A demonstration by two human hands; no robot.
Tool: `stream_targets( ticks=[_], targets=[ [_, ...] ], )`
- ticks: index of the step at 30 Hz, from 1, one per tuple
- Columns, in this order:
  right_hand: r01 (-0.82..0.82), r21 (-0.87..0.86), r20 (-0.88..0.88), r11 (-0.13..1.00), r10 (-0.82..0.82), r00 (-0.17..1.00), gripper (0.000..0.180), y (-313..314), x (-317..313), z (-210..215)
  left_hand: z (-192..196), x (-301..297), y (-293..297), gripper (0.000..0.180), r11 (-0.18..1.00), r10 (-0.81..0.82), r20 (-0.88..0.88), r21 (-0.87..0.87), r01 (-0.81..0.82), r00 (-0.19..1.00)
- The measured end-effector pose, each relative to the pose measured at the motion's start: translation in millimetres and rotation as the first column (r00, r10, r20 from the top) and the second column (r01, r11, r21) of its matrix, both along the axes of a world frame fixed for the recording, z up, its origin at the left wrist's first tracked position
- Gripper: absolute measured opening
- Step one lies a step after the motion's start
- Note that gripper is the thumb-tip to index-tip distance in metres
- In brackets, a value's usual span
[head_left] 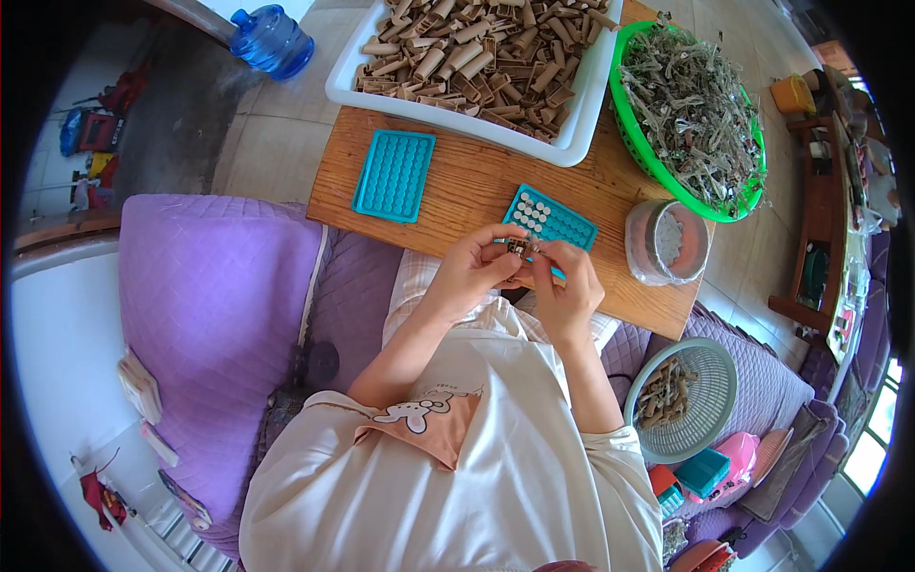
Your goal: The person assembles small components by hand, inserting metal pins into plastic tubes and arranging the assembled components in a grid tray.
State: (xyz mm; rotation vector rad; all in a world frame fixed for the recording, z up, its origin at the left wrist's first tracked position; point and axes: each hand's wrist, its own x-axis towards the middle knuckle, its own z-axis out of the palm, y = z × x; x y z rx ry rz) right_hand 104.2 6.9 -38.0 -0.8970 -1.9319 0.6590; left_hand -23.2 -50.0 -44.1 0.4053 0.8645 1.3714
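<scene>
My left hand (469, 272) is closed on a small brown part (518, 247) with pale and metallic pieces showing in it. My right hand (570, 291) pinches at the right side of this part; what sits between its fingertips is too small to make out. Just beyond both hands lies a teal tray (576, 229) with round hollows, and several white round pieces (532, 210) fill its left end. The hands partly cover its near edge. To the left on the wooden table (467, 181) rests another teal tray (395, 175), its hollows bare.
A white bin (572, 153) heaped with brown half-tube shells (477, 62) stands at the table's far side. Right of it is a green basket (634, 143) of thin metal strips (691, 114). A round tub (640, 250) holds white pieces. A grey basket (710, 400) stands right of me.
</scene>
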Motion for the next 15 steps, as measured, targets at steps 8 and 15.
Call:
stream_targets(
  ticks=[8, 15],
  targets=[
    [-0.075, 0.065, -0.044, 0.995, 0.078, 0.996, 0.019, -1.5, 0.5, -1.2, 2.2, 2.7, -1.4, 0.033, 0.998, -0.045, -0.066, -0.042, 0.043, 0.997],
    [-0.106, -0.053, -0.038, 0.993, 0.104, 0.994, 0.020, -1.1, 5.1, -3.3, 8.3, 6.3, 0.8, 0.032, 0.993, -0.080, -0.181, -0.104, 0.062, 0.980]
  ],
)
